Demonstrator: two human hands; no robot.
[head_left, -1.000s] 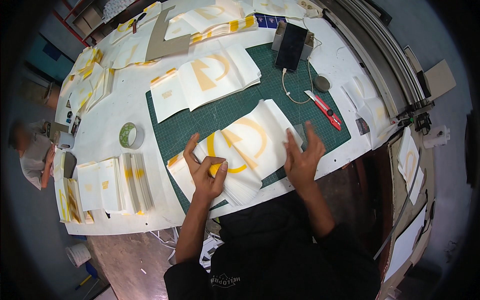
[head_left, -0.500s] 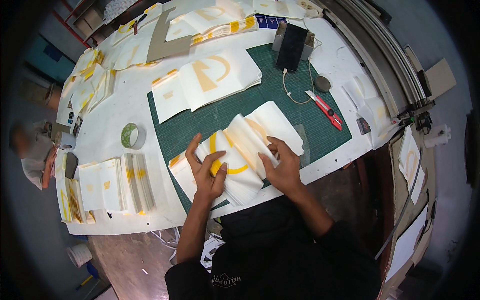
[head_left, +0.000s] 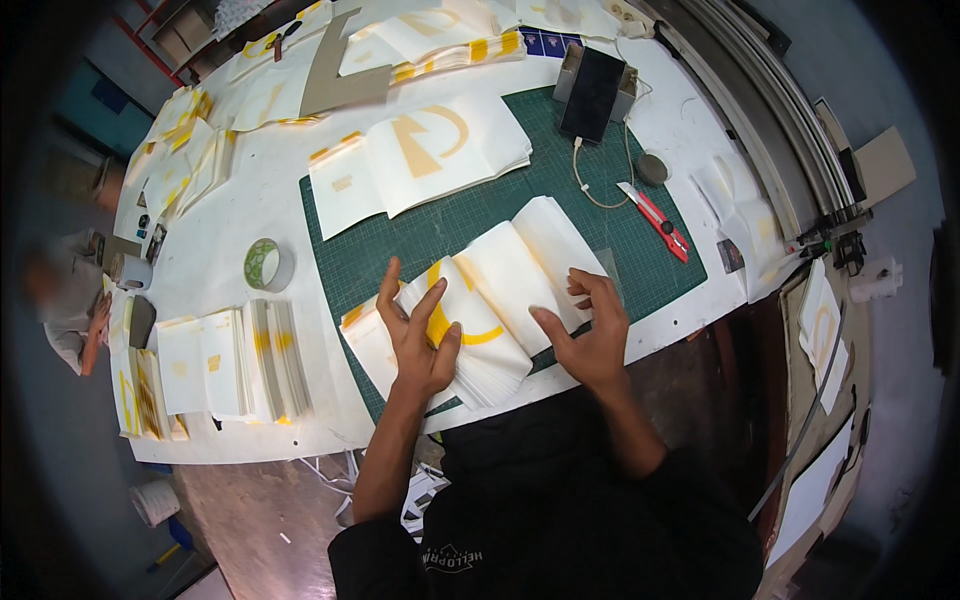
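A stack of folded white paper sheets with yellow print (head_left: 480, 345) lies at a slant across the near edge of the green cutting mat (head_left: 640, 285). My left hand (head_left: 420, 350) rests on its left part, thumb and fingers spread over the yellow curve. The top sheet's right part lies folded out, its blank face up. At that side, my right hand (head_left: 595, 330) is open, fingers bent and apart from the thumb. Its thumb tip is at the sheet's edge. Farther back on the mat lies a second stack of printed sheets (head_left: 420, 160).
Right of the sheets is a red utility knife (head_left: 655, 222), near a round grey lid (head_left: 652, 169) and a cabled phone (head_left: 592, 95) on a stand. To the left stand a tape roll (head_left: 268, 265) and folded bundles (head_left: 235, 365). A person (head_left: 75, 300) is at far left.
My right hand has let go of the sheet it was pinching and moved slightly right, its fingers opening. The raised fold now lies flatter. The left hand stays on the stack.
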